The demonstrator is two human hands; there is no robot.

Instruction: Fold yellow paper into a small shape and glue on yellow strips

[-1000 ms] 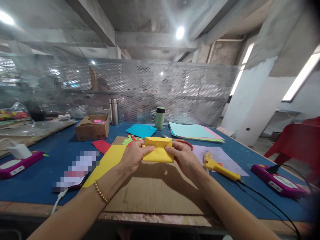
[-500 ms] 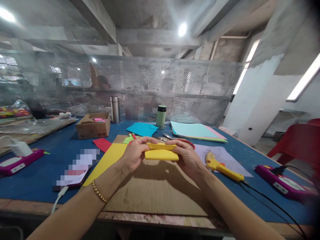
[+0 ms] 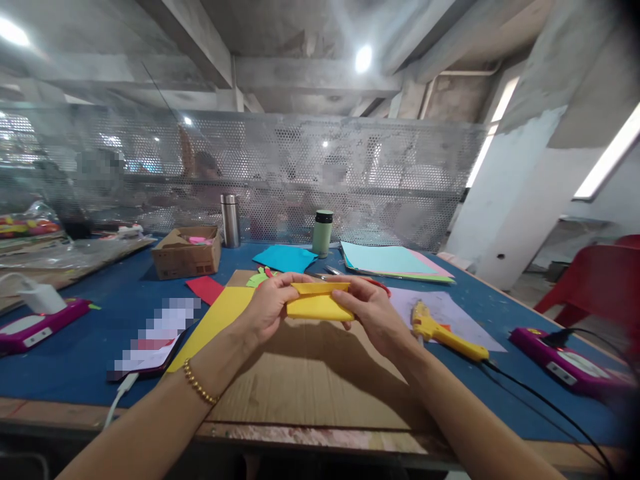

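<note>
A folded piece of yellow paper is held up between both hands, above a brown cardboard sheet. My left hand pinches its left end, fingers curled along the top edge. At the right end my right hand grips it, the thumb pressed on the near face and fingertips showing underneath. Behind the hands, scissors with red handles are partly hidden. Under my left forearm lies a yellow sheet, next to the cardboard.
A yellow glue gun lies on a lilac sheet at right, its cord trailing forward. Purple power strips sit at both sides. A phone, a cardboard box, a steel flask and a green bottle stand around.
My right thumb has moved from the paper's right edge onto its near face, and right fingertips now show below. The paper's folded front panel is tipped more toward me.
</note>
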